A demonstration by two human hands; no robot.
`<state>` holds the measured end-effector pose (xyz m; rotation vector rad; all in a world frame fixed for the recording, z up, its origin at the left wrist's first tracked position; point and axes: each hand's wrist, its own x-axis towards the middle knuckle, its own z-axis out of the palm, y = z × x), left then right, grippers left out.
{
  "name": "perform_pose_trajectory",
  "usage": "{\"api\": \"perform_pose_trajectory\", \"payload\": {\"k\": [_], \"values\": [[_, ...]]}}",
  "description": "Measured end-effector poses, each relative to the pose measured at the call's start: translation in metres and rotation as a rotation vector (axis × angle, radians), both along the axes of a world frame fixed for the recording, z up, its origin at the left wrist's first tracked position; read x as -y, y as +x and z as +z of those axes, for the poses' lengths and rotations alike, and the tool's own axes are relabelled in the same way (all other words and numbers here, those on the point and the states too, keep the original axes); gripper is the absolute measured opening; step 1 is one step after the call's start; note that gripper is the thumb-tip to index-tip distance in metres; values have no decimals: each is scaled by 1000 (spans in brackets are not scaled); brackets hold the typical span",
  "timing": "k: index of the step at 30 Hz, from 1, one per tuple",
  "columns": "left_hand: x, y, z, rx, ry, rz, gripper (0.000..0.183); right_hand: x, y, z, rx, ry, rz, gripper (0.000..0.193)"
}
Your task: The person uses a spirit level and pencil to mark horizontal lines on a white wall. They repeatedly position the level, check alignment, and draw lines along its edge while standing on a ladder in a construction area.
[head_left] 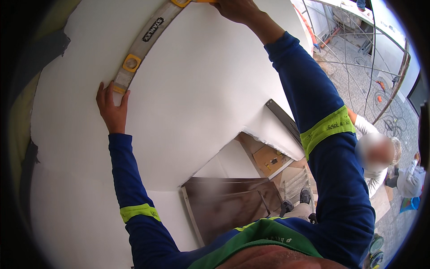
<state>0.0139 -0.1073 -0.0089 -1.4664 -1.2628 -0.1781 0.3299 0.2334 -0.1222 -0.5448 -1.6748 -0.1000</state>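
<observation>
Silver, yellow-trimmed metal spirit level [142,46] lies against a smooth white surface [188,94], left hand [112,111] grasping its lower end, right hand [240,10] cropped, grip unclear; apparently an alignment check, next needing steadiness.

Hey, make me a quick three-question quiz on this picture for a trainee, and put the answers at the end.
1. Multiple choice: what do the thumb and fingers of the left hand flank at its lower end? A) a hammer; B) a spirit level; C) a paint roller.
2. True or false: the band on the right blue sleeve is red.
3. Short answer: where in the picture is the right hand?

Key: 1. B. 2. False; it is yellow-green. 3. At the top edge, partly cut off.
</observation>
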Motion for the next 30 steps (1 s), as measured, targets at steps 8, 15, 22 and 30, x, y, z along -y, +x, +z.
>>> {"api": "perform_pose_trajectory", "payload": {"k": [8,15,22,30], "values": [[0,0,0,13,0,-4,60,2,0,0,34,-43,-1,65],[0,-1,0,3,-6,-17,60,2,0,0,30,-39,-15,65],[-2,3,-5,-26,-6,9,63,4,-9,0,43,-42,-75,68],[-29,18,-5,-238,28,126,75,10,-4,2,52,-95,-45,67]]}}
